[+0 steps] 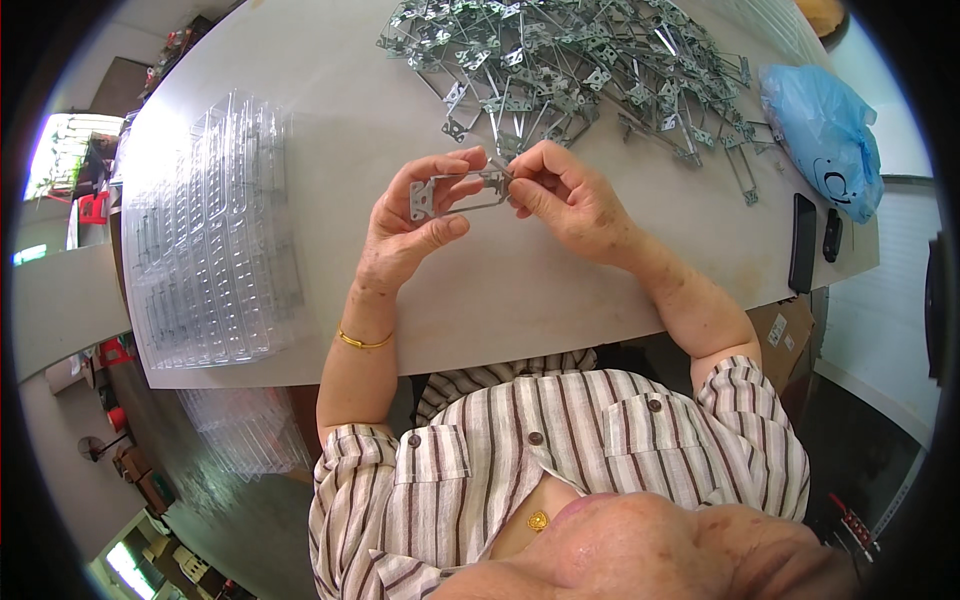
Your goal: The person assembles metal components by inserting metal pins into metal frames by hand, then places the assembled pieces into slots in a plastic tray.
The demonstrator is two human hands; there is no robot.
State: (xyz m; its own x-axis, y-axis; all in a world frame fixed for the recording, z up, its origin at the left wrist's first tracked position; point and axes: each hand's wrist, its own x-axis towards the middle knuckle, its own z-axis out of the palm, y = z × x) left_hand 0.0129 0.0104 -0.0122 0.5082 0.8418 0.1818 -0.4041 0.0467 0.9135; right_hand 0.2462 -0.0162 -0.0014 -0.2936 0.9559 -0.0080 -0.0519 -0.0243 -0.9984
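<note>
Over the table's middle, my left hand [415,215] grips a small metal bracket [421,200], a flat plate with holes joined to a narrow wire-like frame. The thumb lies below it and the fingers curl behind. At the frame's other end, my right hand [570,203] pinches with thumb and forefinger; its fingertips hide what exactly they grip there. Just beyond both hands spreads a large tangled pile of similar metal brackets [560,75].
Stacked clear plastic trays [215,235] cover the table's left side. To the right are a blue plastic bag [825,140], a black phone [802,243] and a small black object [832,235]. More clear trays [245,430] sit below the table's left edge; a cardboard box [780,335] stands below the right.
</note>
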